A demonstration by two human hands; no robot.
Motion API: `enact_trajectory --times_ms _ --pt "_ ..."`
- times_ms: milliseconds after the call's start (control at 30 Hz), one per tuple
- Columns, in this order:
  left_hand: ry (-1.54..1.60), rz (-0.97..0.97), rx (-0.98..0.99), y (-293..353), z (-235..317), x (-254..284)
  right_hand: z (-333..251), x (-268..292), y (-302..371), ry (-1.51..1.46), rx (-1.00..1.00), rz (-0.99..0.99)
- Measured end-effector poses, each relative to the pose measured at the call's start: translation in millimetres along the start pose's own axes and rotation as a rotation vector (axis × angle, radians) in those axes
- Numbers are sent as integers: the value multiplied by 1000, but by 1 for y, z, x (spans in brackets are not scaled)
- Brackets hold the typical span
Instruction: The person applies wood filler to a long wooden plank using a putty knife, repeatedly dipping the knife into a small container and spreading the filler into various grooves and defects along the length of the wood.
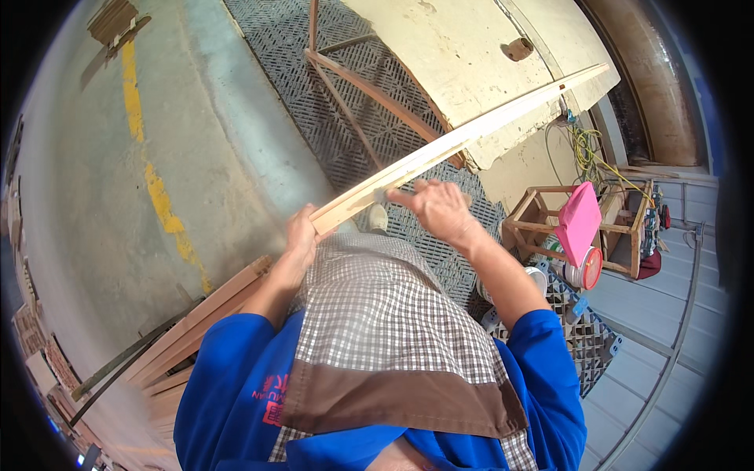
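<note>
A long pale wooden strip (463,140) runs slantwise from my left hand up to the far right, lying across the edge of a cream-coloured bench top (440,47). My left hand (301,234) is closed around its near end. Beside the strip's near side, my right hand (441,210) is closed with the index finger stretched along a small tool. Mostly hidden by the hand, the tool shows a greyish tip (382,195) against the strip, where darker smears mark the wood. Its exact kind is unclear.
Wooden boards (204,322) are stacked at my left. At right stand wooden stool frames (534,212), a pink panel (578,224) and a white bucket with a red rim (585,271). Yellow cable (585,149) hangs by the bench. Dark grid mats (275,47) cover part of the floor.
</note>
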State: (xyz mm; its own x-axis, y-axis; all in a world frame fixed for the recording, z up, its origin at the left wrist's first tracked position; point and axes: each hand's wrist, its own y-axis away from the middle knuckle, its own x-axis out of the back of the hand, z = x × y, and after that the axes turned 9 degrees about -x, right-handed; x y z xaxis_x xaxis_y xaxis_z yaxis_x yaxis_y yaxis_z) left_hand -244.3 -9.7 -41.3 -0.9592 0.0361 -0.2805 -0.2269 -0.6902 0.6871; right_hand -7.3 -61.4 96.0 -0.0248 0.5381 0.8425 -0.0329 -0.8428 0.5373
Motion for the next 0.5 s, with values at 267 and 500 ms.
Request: enact_trajectory --times_ms 267,500 --pt "24 -11 -62 3 -1 1 102 -3 -6 16 -86 108" --pt "-32 100 -70 -1 -11 9 167 -12 3 87 -67 346"
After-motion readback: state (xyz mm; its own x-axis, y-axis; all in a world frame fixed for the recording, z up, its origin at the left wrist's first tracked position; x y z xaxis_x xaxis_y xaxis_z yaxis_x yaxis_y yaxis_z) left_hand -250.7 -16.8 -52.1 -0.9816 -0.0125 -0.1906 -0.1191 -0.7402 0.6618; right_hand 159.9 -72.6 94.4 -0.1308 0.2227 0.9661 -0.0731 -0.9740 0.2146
